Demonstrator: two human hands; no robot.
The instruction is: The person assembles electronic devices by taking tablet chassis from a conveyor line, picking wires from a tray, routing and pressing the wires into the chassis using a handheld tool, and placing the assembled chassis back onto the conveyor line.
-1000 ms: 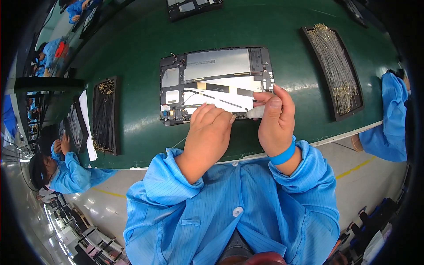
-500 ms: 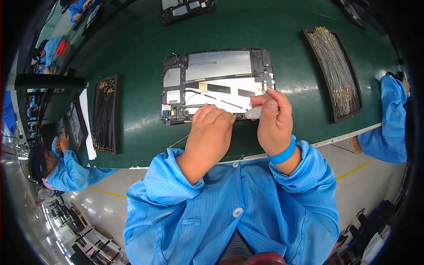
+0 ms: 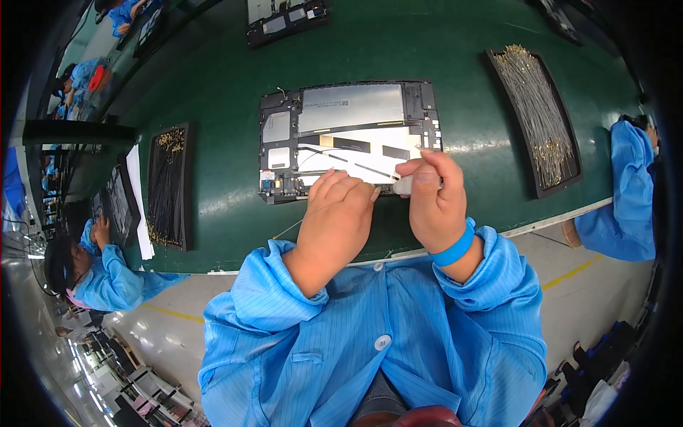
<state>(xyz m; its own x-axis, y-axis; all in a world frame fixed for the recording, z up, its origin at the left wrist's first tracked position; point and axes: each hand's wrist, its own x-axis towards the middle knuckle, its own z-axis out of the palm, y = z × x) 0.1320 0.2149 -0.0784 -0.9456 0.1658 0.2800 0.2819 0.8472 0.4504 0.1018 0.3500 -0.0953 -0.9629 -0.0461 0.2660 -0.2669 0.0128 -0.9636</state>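
Note:
An opened tablet [image 3: 352, 107] lies on the green table with its inside up, showing a silver battery, black strips and small boards. My left hand [image 3: 338, 224] rests at its near edge, fingers curled together. A thin grey cable [image 3: 288, 230] sticks out from under that hand to the lower left; its other end is hidden. My right hand [image 3: 437, 203], with a blue wristband [image 3: 453, 245], is pinched at the near edge just right of the left. Something whitish [image 3: 404, 186] shows at its fingertips, perhaps a finger cover; what the pinch holds is hidden.
A black tray [image 3: 186, 185] of dark cables with gold ends stands left, beside a white sheet [image 3: 139, 199]. Another tray [image 3: 530, 160] with grey cables stands right. A second opened tablet [image 3: 288, 21] lies at the far side. Co-workers in blue sit left and right.
My right hand has shifted slightly left and its fingers have closed in toward the tablet's edge. The left hand stays nearly in place.

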